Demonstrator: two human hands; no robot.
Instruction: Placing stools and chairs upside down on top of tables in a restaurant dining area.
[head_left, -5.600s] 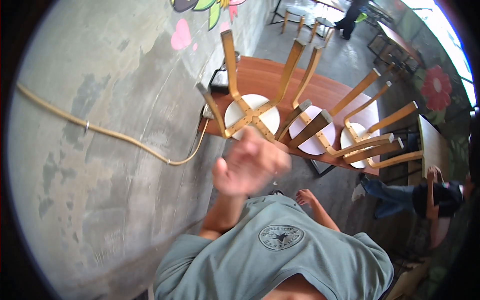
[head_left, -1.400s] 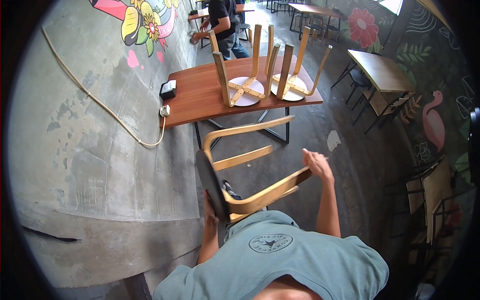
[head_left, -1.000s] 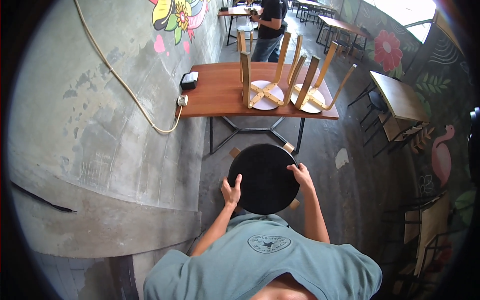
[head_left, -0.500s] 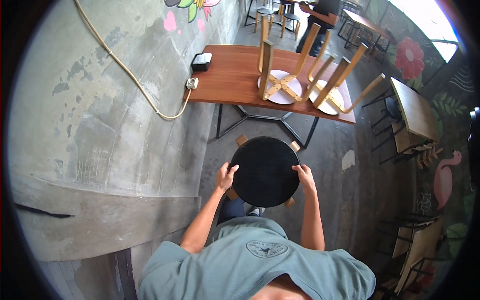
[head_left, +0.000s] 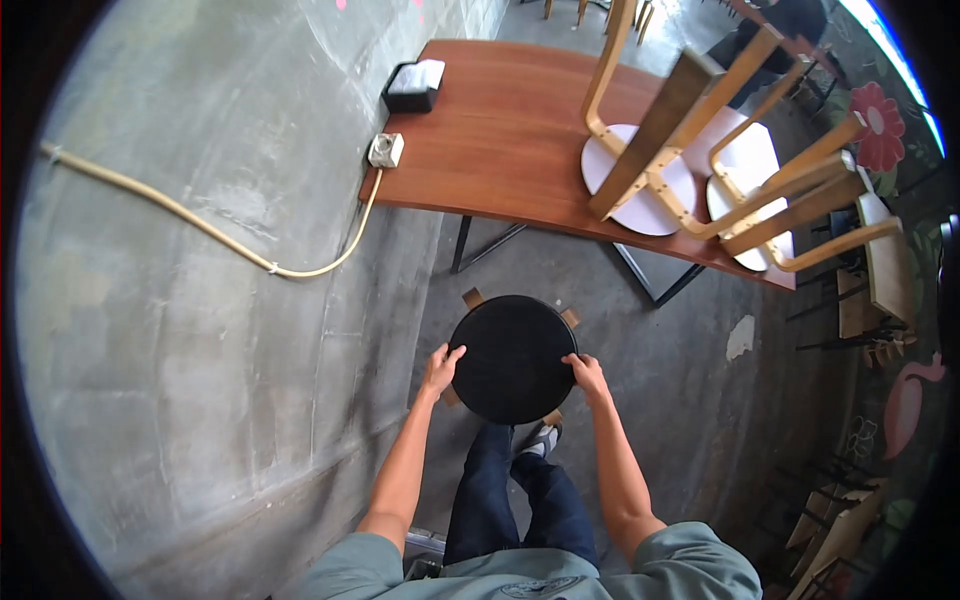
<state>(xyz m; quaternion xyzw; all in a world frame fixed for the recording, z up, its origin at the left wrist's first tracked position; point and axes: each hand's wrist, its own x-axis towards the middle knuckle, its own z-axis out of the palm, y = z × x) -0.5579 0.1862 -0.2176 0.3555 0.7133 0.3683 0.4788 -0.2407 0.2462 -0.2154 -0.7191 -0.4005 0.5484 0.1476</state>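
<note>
Between my hands is a round stool (head_left: 512,360) with a black seat and light wooden legs, its seat facing up. My left hand (head_left: 439,370) grips the seat's left rim, thumb on top. On the opposite rim my right hand (head_left: 586,374) has hold in the same way. Most of each hand's fingers are hidden under the edge. The leg ends stick out around the seat; whether they touch the floor I cannot tell. Beyond the stool stands a reddish-brown wooden table (head_left: 500,130) with black metal legs.
Two upturned stools, one with a pale lilac seat (head_left: 640,185) and one with a white seat (head_left: 745,185), rest on the table's right half. A black tissue holder (head_left: 413,88) and a white power socket (head_left: 386,150) sit at its left end. A concrete wall (head_left: 220,340) runs along my left.
My view has shifted closer to the table, which now appears larger and higher. The stool, still in both hands, sits slightly lower and further left in the picture, and my legs have come into view.
</note>
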